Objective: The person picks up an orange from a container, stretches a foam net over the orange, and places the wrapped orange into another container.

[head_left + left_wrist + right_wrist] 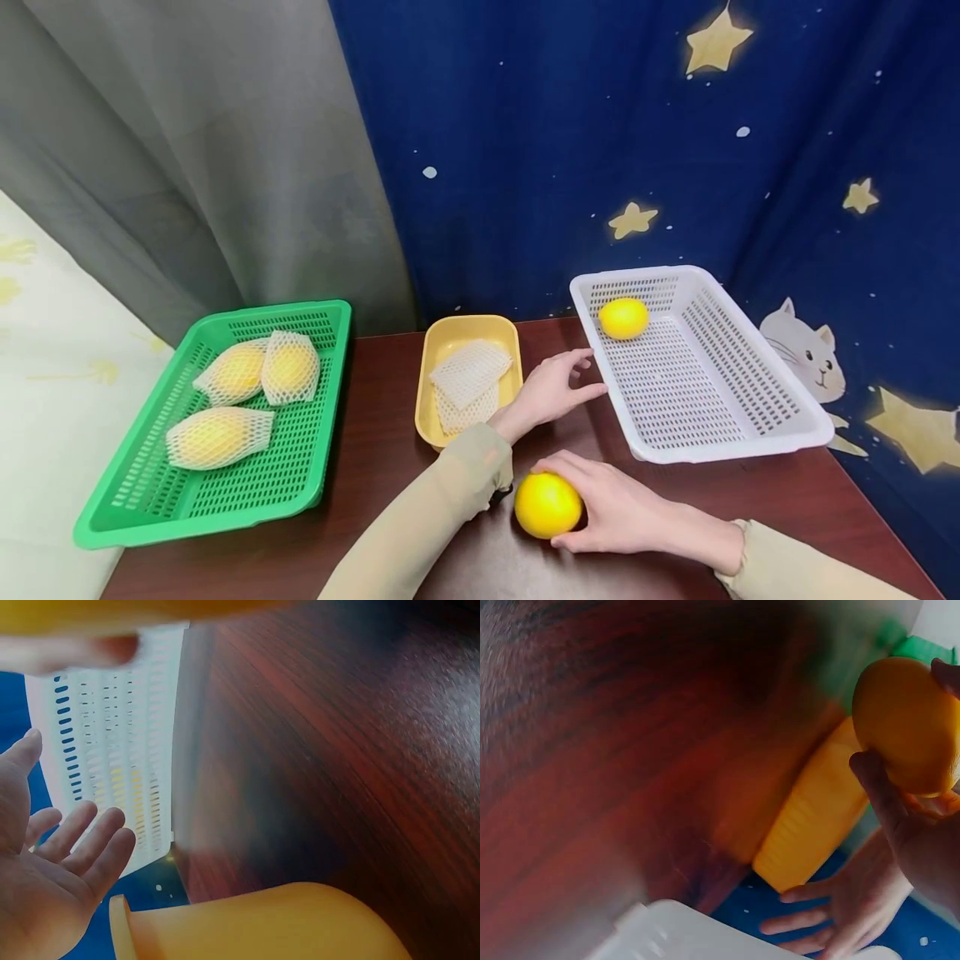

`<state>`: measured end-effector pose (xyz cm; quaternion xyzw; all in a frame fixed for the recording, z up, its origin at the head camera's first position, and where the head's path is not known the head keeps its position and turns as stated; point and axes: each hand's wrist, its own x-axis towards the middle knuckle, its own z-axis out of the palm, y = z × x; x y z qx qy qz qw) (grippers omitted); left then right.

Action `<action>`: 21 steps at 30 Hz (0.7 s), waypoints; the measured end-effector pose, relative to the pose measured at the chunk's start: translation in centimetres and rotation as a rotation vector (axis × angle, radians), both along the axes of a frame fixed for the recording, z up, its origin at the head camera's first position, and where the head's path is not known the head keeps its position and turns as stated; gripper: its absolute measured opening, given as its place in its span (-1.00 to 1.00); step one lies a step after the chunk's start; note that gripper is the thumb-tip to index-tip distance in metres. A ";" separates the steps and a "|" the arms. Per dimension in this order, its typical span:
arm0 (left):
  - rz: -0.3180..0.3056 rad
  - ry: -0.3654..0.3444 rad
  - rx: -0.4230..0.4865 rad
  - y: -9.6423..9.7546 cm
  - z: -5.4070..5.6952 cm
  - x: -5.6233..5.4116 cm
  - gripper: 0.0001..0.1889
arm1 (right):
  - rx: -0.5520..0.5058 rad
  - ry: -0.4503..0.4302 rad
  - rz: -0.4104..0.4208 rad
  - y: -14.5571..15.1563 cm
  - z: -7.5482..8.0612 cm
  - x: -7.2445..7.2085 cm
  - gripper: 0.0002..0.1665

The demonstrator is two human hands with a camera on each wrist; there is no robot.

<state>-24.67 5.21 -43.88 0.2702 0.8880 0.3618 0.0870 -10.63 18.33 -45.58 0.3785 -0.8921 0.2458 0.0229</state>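
From your left, three net-sleeved yellow fruits [238, 392] lie in the green perforated plastic tray [135, 492], then folded white foam nets [468, 382] in the small yellow plastic dish [442, 333]. Your left hand [551, 392] hovers spread and empty between that dish and the white perforated plastic basket [750, 417], where one bare yellow fruit [623, 317] sits at the far corner. Nearest you, your right hand [618, 508] curls round the bare round yellow fruit [547, 504] on the dark wooden counter [787, 500], so the basket lies ahead and to its right, nearer this hand.

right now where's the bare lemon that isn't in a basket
In the head view it sits on the table's near edge, gripped by the right hand: the lemon lies just in front of the yellow tray and left of the white basket.
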 end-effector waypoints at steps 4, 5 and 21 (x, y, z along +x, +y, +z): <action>-0.017 0.016 -0.027 -0.1 0.0 0.0 -0.30 | -0.027 -0.063 0.023 -0.3 -0.9 -0.9 -0.09; -0.019 0.018 -0.030 -0.2 0.0 0.0 -0.30 | -0.028 -0.080 0.029 -0.3 -1.0 -1.1 -0.08; -0.024 0.025 -0.044 -0.2 -0.2 0.0 -0.29 | 0.128 -0.016 0.055 0.4 -0.3 -2.3 -0.08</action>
